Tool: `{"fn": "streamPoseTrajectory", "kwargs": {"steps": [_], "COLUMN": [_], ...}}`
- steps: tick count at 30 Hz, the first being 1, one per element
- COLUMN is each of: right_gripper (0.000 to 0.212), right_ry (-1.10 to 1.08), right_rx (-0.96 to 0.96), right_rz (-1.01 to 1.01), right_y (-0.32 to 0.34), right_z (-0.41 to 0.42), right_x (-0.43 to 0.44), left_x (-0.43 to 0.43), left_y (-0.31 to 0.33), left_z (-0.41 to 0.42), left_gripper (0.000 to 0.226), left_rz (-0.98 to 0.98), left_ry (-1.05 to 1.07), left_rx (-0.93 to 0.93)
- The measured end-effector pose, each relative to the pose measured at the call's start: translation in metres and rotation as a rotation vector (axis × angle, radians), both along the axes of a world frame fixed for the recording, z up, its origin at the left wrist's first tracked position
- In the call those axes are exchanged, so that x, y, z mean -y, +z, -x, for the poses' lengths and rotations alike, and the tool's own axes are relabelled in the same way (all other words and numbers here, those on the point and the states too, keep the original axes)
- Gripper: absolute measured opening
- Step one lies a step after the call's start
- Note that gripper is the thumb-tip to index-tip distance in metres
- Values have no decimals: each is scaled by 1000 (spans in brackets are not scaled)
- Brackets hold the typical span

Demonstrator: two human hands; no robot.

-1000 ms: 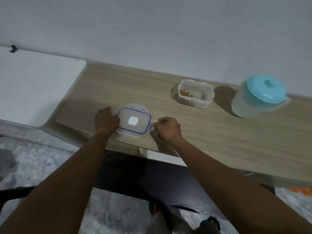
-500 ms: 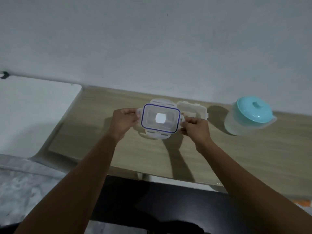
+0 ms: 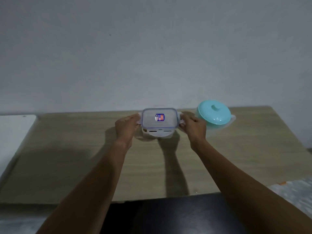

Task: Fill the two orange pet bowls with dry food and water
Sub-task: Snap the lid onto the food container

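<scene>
A clear lid with a blue seal and a small label (image 3: 159,118) sits flat over the clear food container (image 3: 157,135), which stands on the wooden table (image 3: 70,157) near the wall. My left hand (image 3: 127,126) grips the lid's left clip and my right hand (image 3: 194,126) grips its right clip. Only the container's front wall shows below the lid, with a trace of brown food at its left corner. A clear water jug with a turquoise lid (image 3: 214,114) stands just right of my right hand. No orange bowls are in view.
A white surface (image 3: 15,132) adjoins the table on the left. A grey wall (image 3: 152,48) rises right behind the table. A dark seat or panel (image 3: 168,217) lies below the table's front edge, with pale floor (image 3: 293,190) at the lower right.
Both hands lifted the lid from the table's front edge, carried it back toward the wall, and set it over the container. The camera tilted up.
</scene>
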State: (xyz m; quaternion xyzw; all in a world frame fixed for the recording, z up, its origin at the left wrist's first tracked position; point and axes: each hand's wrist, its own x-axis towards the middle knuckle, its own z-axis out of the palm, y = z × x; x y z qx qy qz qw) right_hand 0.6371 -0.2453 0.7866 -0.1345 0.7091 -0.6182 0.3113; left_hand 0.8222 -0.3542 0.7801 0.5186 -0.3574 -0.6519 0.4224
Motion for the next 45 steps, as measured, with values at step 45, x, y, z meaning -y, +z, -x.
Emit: {"fn": "streamPoseTrajectory", "kwargs": {"steps": [45], "right_gripper": [58], "right_ry": [257], "right_rx": [-20], "right_rz": [-225], "right_y": [-80], "right_z": [-2], "right_x": [-22], "left_x": [-40], "left_y": [-39], "left_z": [-21], "left_gripper": [47], "left_rz": [-146], "left_ry": [-185], "left_rx": [169]}}
